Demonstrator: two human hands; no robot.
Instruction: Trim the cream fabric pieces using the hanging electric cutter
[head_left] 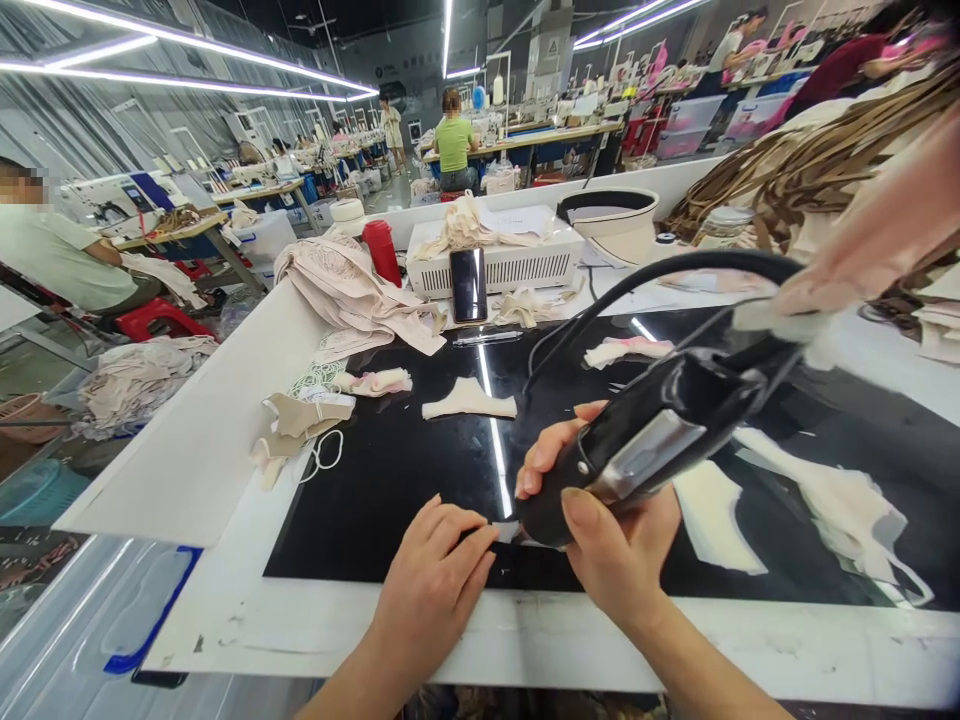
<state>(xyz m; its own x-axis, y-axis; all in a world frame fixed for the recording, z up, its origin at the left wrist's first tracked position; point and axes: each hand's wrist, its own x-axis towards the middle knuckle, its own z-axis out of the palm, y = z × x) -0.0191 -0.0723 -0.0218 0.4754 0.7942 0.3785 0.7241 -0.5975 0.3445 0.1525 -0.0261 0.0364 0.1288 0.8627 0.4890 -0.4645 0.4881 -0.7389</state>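
My right hand (pixel 622 540) is wrapped round a black corded hand tool (pixel 652 430) with a metal plate on its side. The tool's lower end is tilted down close to the black board (pixel 375 480); its tip is hidden. Palm down, my left hand (pixel 435 560) lies near the board's front edge with its fingers stretched out. Its fingertips reach a small pale strip (pixel 506 532) beside the tool. Farther back on the board is a cream fabric piece (pixel 469 398). To the right lie a cream panel (pixel 716 515) and a strapped fabric piece (pixel 847 510).
A phone (pixel 469 285) leans against a white vented box (pixel 510 265). Left of it are a fabric pile (pixel 352 290) and a red cup (pixel 382 250). The tool's thick cable (pixel 637 285) arches over the board. A blurred pinkish shape (pixel 885 220) crosses the upper right. People sit beyond.
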